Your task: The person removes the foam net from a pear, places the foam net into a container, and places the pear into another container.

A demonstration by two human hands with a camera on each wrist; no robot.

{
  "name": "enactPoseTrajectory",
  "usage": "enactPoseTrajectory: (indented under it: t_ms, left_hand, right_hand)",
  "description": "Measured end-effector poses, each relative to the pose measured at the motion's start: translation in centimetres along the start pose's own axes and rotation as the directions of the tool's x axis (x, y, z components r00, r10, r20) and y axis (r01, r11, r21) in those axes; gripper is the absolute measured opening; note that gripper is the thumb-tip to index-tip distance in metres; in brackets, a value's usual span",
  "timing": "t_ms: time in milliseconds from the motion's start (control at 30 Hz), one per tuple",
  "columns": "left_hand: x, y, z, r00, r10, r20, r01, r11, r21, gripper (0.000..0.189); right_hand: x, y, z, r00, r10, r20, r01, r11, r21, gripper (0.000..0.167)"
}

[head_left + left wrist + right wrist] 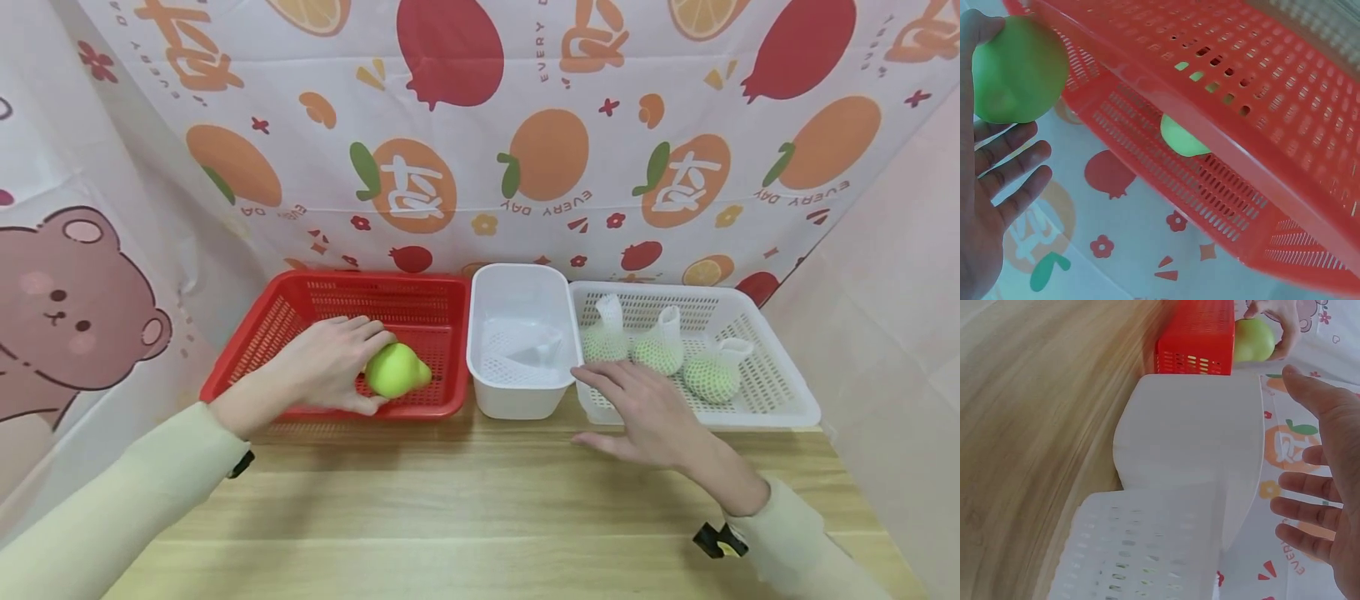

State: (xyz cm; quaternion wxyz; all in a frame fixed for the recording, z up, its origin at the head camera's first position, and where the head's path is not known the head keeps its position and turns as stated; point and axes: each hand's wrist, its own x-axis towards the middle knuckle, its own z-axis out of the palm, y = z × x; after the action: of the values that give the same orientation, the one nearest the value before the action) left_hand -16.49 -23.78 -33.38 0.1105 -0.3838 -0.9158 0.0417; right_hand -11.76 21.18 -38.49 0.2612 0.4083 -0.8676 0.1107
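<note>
My left hand [330, 367] holds a round yellow-green fruit [393, 371] above the red basket [457, 408], thumb on the near side and fingers on the far side. Lower in that basket, partly hidden by its wall, lies another green fruit [1182, 137]. My right hand [648, 412] hovers with fingers spread at the near corner between the white tub [517, 400] and the white basket [787, 400]; it holds nothing. White netting [517, 354] lies inside the tub. Three green fruits in white net sleeves [712, 375] sit in the white basket.
The red basket, white tub and white basket stand side by side on a wooden table [450, 508]. Behind them hangs a fruit-printed cloth [480, 225], with a bear-printed cloth [67, 308] at the left.
</note>
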Motion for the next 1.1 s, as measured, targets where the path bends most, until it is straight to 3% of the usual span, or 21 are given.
enactPoseTrajectory:
  t_ms: [367, 767, 1100]
  left_hand:
    - [0.8, -1.4, 2.2, 0.994, -0.032, 0.106, 0.033, 0.999, -0.012, 0.070]
    - [1.9, -2.6, 3.6, 0.990, -0.012, 0.141, 0.006, 0.999, 0.047, 0.069]
    - [2.3, -2.9, 4.4, 0.981, -0.012, 0.195, 0.002, 0.999, 0.051, 0.067]
  right_hand:
    - [-0.7, 0.1, 0.1, 1.000, 0.003, -0.019, -0.003, 1.000, 0.008, 0.080]
    - [-1.2, 0.0, 0.2, 0.999, 0.033, 0.017, -0.033, 0.999, -0.019, 0.081]
    - [-1.3, 0.2, 0.5, 1.000, 0.012, -0.016, -0.012, 1.000, -0.010, 0.078]
